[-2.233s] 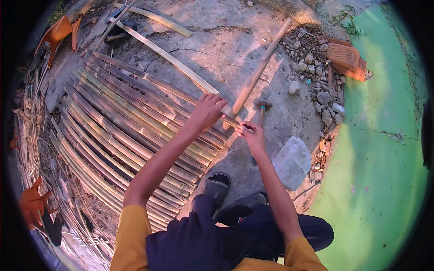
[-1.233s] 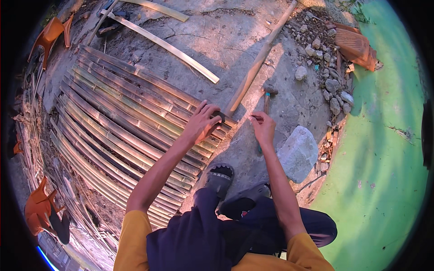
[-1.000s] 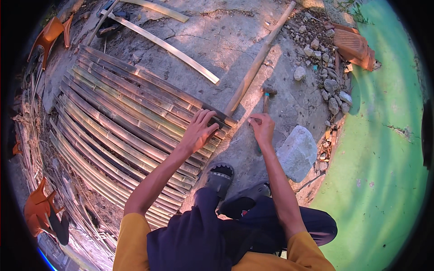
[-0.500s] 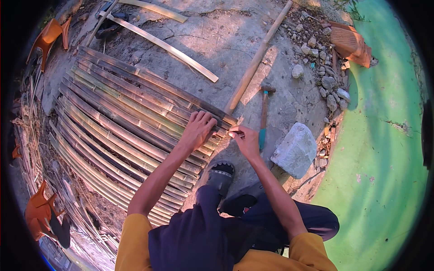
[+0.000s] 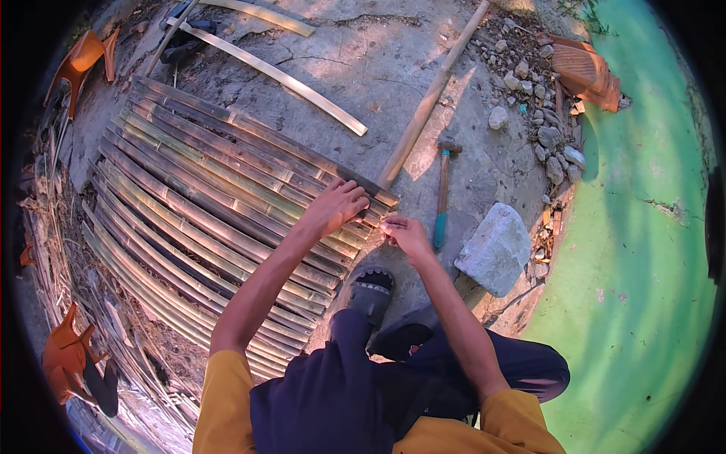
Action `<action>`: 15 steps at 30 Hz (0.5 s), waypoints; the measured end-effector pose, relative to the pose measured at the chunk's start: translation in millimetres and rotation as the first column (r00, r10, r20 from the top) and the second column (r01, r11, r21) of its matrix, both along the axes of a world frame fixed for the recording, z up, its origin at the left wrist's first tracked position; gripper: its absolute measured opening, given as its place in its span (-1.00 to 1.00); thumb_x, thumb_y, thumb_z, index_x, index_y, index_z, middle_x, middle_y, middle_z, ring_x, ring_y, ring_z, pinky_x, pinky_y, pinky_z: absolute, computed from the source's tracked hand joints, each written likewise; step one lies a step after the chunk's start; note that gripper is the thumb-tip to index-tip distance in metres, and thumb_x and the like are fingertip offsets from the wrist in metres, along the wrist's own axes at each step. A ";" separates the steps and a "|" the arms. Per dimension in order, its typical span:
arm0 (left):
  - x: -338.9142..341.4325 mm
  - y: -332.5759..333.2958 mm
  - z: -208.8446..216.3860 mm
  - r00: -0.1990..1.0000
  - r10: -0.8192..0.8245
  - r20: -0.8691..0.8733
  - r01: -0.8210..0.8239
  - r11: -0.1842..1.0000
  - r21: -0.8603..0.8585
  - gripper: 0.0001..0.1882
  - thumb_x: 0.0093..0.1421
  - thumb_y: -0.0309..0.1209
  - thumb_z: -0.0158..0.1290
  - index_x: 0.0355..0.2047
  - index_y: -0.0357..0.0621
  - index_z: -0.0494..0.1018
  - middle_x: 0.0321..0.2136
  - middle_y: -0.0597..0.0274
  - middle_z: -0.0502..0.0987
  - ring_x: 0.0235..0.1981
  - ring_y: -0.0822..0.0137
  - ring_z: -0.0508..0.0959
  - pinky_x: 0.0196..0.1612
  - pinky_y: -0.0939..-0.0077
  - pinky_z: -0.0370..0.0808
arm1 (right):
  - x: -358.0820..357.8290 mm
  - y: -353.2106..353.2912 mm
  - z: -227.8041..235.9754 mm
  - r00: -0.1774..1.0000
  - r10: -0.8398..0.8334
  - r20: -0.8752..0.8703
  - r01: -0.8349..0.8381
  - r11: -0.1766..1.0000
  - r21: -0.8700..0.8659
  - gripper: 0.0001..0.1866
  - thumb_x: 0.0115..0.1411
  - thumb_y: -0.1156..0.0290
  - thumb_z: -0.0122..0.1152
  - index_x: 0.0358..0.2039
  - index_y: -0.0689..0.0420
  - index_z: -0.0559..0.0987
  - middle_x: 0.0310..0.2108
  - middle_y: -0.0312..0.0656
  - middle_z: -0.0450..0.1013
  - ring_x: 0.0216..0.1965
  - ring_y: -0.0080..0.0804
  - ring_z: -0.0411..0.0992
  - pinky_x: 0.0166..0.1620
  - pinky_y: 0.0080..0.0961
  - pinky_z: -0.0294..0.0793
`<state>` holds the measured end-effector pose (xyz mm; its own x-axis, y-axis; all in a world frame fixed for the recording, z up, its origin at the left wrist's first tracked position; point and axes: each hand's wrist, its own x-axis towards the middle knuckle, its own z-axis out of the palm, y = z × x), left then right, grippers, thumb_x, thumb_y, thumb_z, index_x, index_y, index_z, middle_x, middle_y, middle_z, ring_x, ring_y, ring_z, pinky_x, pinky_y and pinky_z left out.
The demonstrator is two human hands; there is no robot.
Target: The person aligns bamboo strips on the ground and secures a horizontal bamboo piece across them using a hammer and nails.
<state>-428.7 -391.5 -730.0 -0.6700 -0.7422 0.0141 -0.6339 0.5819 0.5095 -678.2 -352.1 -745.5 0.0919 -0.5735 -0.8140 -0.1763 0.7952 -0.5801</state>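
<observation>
Bamboo slats: laid side by side in a row, left and centre of frame; split lengths, brown to greenish, jointed with pale rings, bowed toward the lens rim. Lower ends partly hidden by the left forearm.

Left hand: centre of frame, over the right-hand ends of the upper slats, fingers bent and close together. Undersides hidden; cannot tell whether they grip or only rest.

Right hand: just right of the slat ends, thumb and forefinger drawn together in a pinch. Anything between the tips is too small to make out.

Hammer: right of centre, on rough grey ground; wooden shaft, teal grip, dark head. Below it to the right, a pale angular stone. Smooth round pole runs to the top edge; flat cream strip at upper left, its far end near a dark object, hard to identify.

Near sandal: dark, knobbed edge, its heel covered by navy trousers. Far right: smooth green surface, cut by the black rim.
</observation>
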 end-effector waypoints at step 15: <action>0.0 10.6 -10.2 0.993 0.096 -0.075 -0.092 0.995 0.049 -0.70 0.11 -0.34 0.25 -0.12 -0.07 0.58 -0.08 0.22 0.53 0.07 0.16 0.47 0.17 0.20 0.38 | 13.5 11.1 -11.2 0.996 -0.074 -0.052 0.067 0.989 -0.130 -0.79 0.29 0.52 0.40 -0.11 0.36 0.67 -0.44 -0.26 0.62 -0.47 -0.59 0.54 -0.44 -0.56 0.49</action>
<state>-428.7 -380.9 -740.2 -0.5956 -0.8028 0.0274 -0.6426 0.4966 0.5835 -664.7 -341.0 -756.7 0.0036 -0.6767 -0.7363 -0.1574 0.7267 -0.6687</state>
